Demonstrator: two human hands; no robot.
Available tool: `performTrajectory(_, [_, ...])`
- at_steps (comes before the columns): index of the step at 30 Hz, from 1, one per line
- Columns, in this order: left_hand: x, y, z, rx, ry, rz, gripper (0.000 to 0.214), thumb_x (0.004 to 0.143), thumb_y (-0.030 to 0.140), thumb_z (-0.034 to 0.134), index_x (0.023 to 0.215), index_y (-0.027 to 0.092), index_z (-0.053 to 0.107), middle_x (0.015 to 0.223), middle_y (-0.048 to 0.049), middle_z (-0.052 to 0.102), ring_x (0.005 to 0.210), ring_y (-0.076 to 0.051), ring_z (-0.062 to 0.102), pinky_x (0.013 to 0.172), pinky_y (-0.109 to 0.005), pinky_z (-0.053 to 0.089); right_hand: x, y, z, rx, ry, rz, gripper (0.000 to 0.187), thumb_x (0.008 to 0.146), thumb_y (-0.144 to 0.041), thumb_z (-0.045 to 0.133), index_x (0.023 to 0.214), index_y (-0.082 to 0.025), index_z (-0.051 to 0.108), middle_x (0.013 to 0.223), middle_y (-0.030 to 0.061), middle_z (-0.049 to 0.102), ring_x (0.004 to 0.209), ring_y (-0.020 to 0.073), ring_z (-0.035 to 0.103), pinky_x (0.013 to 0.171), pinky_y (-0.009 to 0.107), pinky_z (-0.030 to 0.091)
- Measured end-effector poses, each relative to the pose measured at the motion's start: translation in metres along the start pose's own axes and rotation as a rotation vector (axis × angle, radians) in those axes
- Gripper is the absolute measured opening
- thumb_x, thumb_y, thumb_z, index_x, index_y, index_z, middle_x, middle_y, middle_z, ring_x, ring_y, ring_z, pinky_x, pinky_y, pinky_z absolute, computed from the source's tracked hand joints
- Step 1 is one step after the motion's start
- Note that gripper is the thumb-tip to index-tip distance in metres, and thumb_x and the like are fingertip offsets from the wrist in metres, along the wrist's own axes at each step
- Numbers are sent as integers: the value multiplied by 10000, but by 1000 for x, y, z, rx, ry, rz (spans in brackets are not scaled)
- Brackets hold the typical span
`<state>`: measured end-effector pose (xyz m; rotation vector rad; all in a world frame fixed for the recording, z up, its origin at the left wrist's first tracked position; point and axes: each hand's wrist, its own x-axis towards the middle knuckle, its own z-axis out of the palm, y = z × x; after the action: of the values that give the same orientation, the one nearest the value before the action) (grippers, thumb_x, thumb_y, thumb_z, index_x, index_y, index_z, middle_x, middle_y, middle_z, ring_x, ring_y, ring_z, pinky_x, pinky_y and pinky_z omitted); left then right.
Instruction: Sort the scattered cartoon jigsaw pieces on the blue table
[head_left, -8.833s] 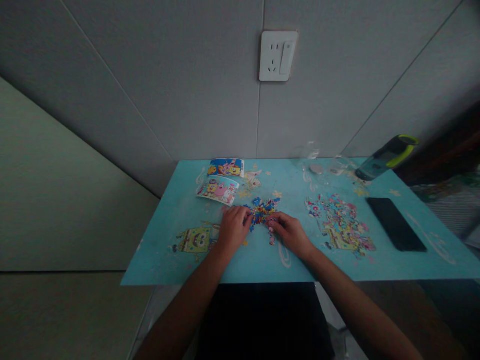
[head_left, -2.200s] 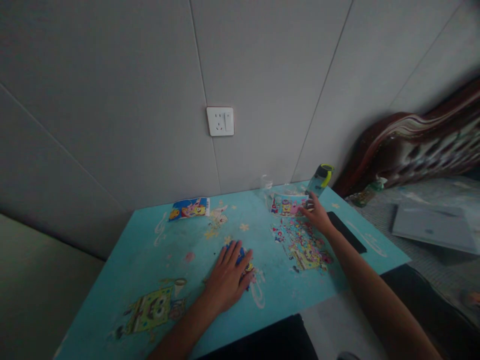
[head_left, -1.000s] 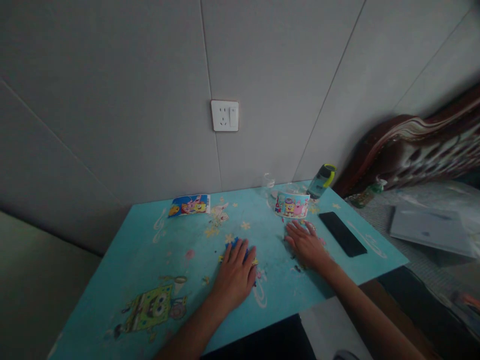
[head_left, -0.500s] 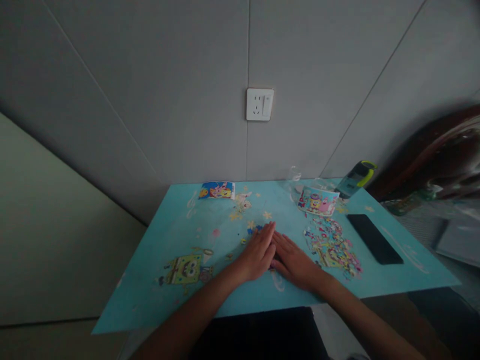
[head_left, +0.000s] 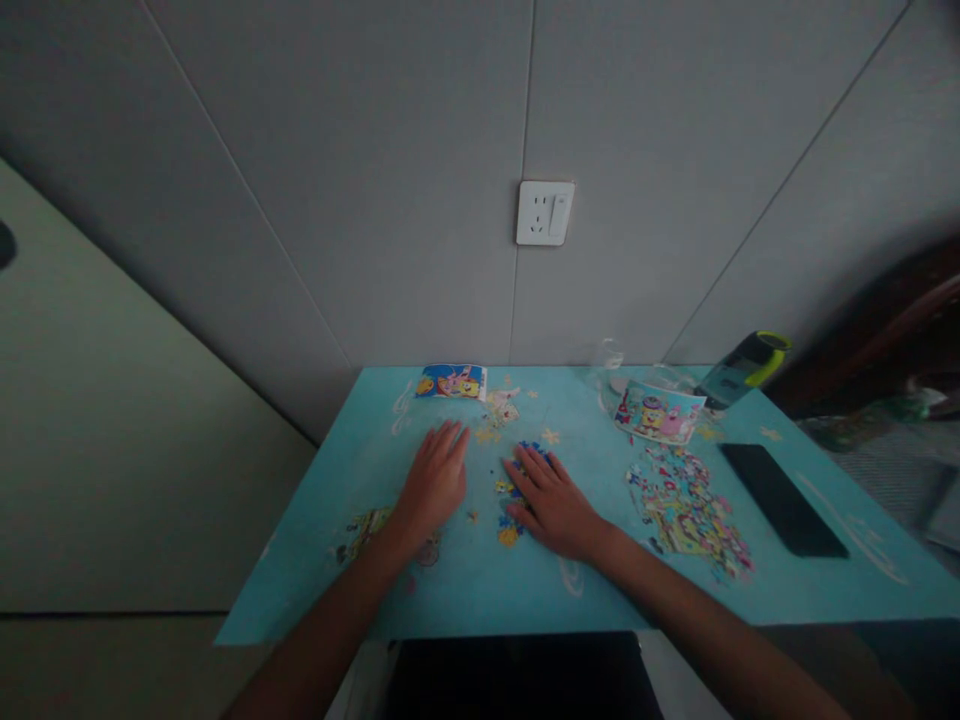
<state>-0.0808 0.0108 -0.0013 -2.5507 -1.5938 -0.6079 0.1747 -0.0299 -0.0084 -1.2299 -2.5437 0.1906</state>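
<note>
Blue-and-yellow small jigsaw pieces are lying mid-way along the pale-blue printed tabletop, partly hidden because the bare right hand is resting flat over them, grip wide. The bare left hand is sitting apart from them, fingers straight, grip unclenched (can't tell if it's touching down). Multicoloured jigsaw pieces are heaping up near a flat black slab.
</note>
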Motion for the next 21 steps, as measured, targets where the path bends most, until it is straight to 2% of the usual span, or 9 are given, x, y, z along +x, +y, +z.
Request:
performTrajectory(5, [49,-34,20,22,-14,-79,450,962,184,363,1393,91,453,1490,-188,430,1425,-297,356,1191,-482,274,4,-10,-1,37,-37,-46,689,965,-584,458,1558,-277,289,1641,94,182,1510,308,163,1211,580,123])
performTrajectory(8, [76,-48,36,16,-25,-110,448,971,228,373,1374,50,453,1506,-221,402,1433,-327,333,1167,-491,284,7,-10,0,67,-6,1,620,985,-542,442,1531,-260,361,1625,104,244,1500,302,211,1210,583,129])
performTrajectory(11, [92,-51,47,6,-36,-129,469,981,262,367,1362,2,452,1483,-270,415,1417,-367,346,1135,-540,294,7,-8,-4,147,54,12,499,1013,-447,416,1469,-250,465,1589,93,344,1481,276,277,1212,573,150])
performTrajectory(15, [94,-32,51,-10,-46,-90,449,998,287,351,1340,34,493,1443,-245,479,1373,-349,409,1122,-548,309,4,0,-12,325,229,55,359,1027,-341,380,1263,-263,639,1433,50,568,1414,243,406,1203,547,220])
performTrajectory(18, [87,-2,51,-32,-52,1,388,1009,308,365,1309,141,546,1405,-150,546,1333,-278,462,1134,-482,324,3,10,-14,454,383,154,353,1032,-336,357,1110,-272,696,1245,52,689,1306,243,523,1129,512,365])
performTrajectory(21, [79,30,47,-62,-47,90,347,1011,320,386,1285,213,570,1361,-85,581,1295,-235,493,1126,-428,350,2,22,-17,501,491,244,368,1031,-373,356,1045,-270,709,1140,69,714,1186,250,594,1048,475,443])
